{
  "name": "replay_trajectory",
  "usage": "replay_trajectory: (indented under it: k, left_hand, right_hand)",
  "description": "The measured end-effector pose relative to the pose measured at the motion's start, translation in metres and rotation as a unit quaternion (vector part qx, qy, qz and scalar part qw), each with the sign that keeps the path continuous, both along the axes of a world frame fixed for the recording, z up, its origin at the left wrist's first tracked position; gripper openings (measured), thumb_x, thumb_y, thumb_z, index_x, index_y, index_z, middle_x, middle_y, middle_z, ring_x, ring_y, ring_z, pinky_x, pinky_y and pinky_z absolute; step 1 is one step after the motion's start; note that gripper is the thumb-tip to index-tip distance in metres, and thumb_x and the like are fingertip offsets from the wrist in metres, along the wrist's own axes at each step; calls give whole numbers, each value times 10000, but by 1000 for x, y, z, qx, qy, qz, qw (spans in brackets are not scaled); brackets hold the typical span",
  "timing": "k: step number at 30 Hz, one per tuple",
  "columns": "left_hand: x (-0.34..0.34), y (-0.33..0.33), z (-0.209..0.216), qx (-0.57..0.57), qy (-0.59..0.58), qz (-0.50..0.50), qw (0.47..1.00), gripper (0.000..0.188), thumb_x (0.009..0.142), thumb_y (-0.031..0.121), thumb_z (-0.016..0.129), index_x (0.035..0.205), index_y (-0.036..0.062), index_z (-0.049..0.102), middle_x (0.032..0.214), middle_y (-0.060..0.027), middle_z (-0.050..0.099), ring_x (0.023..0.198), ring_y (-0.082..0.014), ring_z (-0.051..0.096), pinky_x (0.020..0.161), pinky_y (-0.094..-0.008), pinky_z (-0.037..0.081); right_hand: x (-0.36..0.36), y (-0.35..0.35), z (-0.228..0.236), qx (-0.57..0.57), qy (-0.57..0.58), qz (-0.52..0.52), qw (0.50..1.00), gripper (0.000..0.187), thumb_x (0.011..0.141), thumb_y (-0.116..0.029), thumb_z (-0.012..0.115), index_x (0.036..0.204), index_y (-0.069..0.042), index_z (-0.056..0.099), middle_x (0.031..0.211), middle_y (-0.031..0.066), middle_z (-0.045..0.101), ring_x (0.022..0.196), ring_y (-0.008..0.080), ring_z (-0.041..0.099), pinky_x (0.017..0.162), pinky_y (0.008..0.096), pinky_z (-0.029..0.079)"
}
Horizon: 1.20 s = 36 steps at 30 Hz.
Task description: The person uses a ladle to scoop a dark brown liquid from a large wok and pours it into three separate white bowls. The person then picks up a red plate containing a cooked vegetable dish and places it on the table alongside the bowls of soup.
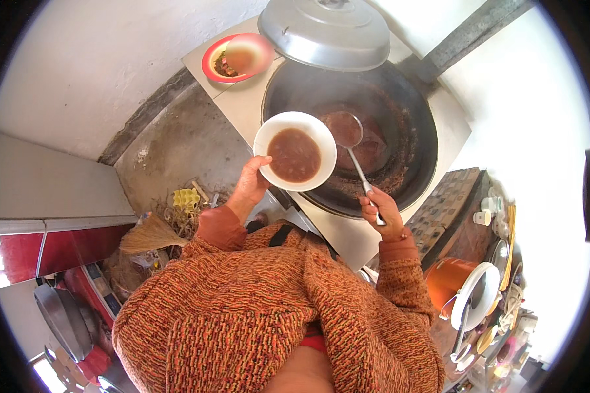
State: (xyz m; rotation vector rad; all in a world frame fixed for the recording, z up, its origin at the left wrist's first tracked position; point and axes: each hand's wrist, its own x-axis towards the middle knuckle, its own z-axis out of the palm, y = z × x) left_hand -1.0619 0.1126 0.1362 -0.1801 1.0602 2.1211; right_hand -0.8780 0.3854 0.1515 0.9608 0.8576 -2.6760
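Note:
A white bowl (pixel 263 141) of brown soup (pixel 295 156) is in my left hand (pixel 252 180), the thumb over its rim and the other fingers mostly hidden beneath. It is held above the near left edge of a large dark wok (pixel 423 141). My right hand (pixel 384 211) is closed round the handle of a metal ladle (pixel 357 160). The ladle's round head, filled with brown liquid, is over the reddish-brown soup in the wok, right beside the bowl. Whether the ladle touches the soup is hard to tell. Light steam hangs over the wok.
A large metal lid (pixel 324 33) leans over the wok's far side. Left of it, a red-rimmed plate (pixel 211 60) holds dark food on the tiled stove top (pixel 242 105). An orange bucket (pixel 447 281) stands right, among several kitchen things. A straw broom (pixel 149 236) lies at left.

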Motion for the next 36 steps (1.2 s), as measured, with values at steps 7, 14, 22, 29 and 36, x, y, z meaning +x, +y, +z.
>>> replay_trajectory:
  k: [7,14,22,29,36]
  left_hand:
    - [-1,21,-13,-17,-21,-8,1000,572,737,291,615,1242,68,467,1179,-104,546,1078,-255,515,901,-457,408]
    - [-16,48,-13,8,8,-19,1000,435,787,229,584,1160,56,441,1130,-104,513,1024,-247,550,789,-470,511]
    - [-28,71,-5,32,21,-28,999,479,780,244,600,1174,44,414,1164,-113,477,1062,-268,522,829,-498,497]
    - [-22,70,1,47,-1,-30,998,507,773,229,611,1206,57,413,1184,-100,482,1079,-263,525,847,-512,494]
    - [-15,60,4,44,-17,-21,999,482,771,230,613,1199,67,461,1160,-94,532,1039,-245,557,844,-490,494]
  right_hand:
    - [14,-8,91,89,38,-9,995,418,943,-84,421,1346,-42,319,725,60,492,453,56,382,361,194,345]
    - [30,-12,131,160,45,1,986,504,930,-75,451,1403,-53,279,720,64,513,428,60,410,343,198,365]
    - [42,-26,132,241,44,20,969,533,910,-53,463,1409,-61,275,705,52,518,401,75,425,344,204,370]
    - [47,-47,126,384,2,58,921,548,907,-46,461,1418,-84,268,676,-12,488,437,23,410,384,158,346]
    - [65,-48,83,670,21,107,734,548,893,-54,500,1403,-74,300,818,98,588,632,148,563,594,253,443]
